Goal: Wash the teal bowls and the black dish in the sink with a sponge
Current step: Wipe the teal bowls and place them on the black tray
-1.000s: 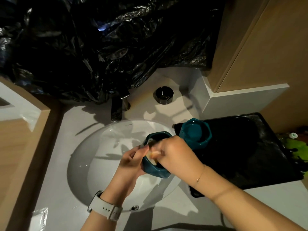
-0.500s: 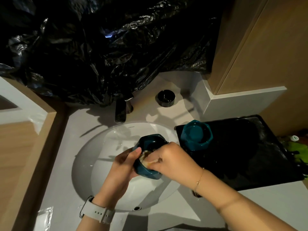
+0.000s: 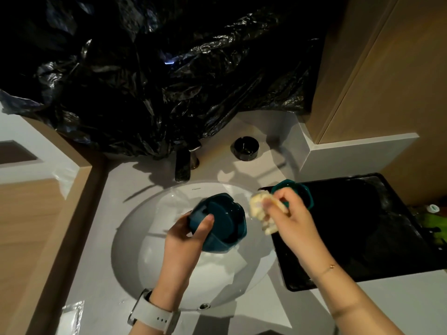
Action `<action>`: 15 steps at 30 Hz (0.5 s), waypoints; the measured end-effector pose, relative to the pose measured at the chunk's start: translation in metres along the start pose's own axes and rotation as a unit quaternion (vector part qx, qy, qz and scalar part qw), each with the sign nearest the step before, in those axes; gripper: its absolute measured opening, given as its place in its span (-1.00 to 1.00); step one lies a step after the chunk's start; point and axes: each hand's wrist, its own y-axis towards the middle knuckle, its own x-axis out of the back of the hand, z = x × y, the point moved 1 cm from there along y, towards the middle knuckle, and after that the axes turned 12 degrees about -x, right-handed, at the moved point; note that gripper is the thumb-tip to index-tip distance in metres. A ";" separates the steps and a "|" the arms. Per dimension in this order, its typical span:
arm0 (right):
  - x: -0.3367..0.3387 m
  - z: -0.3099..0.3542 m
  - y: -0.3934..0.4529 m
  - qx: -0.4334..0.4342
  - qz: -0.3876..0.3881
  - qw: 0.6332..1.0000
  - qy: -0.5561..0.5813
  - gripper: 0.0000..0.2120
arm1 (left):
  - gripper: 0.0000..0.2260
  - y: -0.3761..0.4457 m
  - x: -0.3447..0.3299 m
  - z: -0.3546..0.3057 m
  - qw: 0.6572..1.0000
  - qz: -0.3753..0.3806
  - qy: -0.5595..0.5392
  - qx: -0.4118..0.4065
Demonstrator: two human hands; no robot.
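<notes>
Over the white sink [image 3: 135, 238], my left hand [image 3: 186, 235] grips a teal bowl [image 3: 222, 221] turned so its underside faces up, thumb across its base. To its right, my right hand [image 3: 290, 213] pinches a pale yellow sponge [image 3: 260, 212], lifted clear of the bowl. Behind that hand a second teal bowl [image 3: 302, 193] stands upright on the corner of a black tray [image 3: 362, 226], partly hidden by my fingers. A small round black dish [image 3: 246, 149] sits on the counter behind the sink, right of the faucet [image 3: 183, 165].
Crumpled black plastic sheeting [image 3: 169, 81] hangs over the back wall down to the faucet. A wooden cabinet [image 3: 387, 68] rises at the right and a wooden ledge [image 3: 36, 226] at the left. Green items [image 3: 433, 221] lie beyond the tray's right edge.
The left hand has turned the teal bowl over, base upward. The right hand has pulled the sponge out of the bowl and lifted it to the right.
</notes>
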 end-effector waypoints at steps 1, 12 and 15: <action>-0.007 -0.003 0.002 -0.009 0.009 1.000 -0.010 -0.87 | -0.88 -0.002 -0.001 0.000 1.000 0.000 0.006 -0.004; -0.028 -0.017 -0.001 0.031 0.050 0.992 -0.114 -0.61 | -0.86 -0.005 -0.005 -0.001 0.995 0.006 0.080 -0.054; -0.031 -0.018 0.006 0.040 0.031 0.984 -0.172 -0.33 | -0.80 -0.008 -0.010 -0.001 0.996 0.019 0.069 -0.048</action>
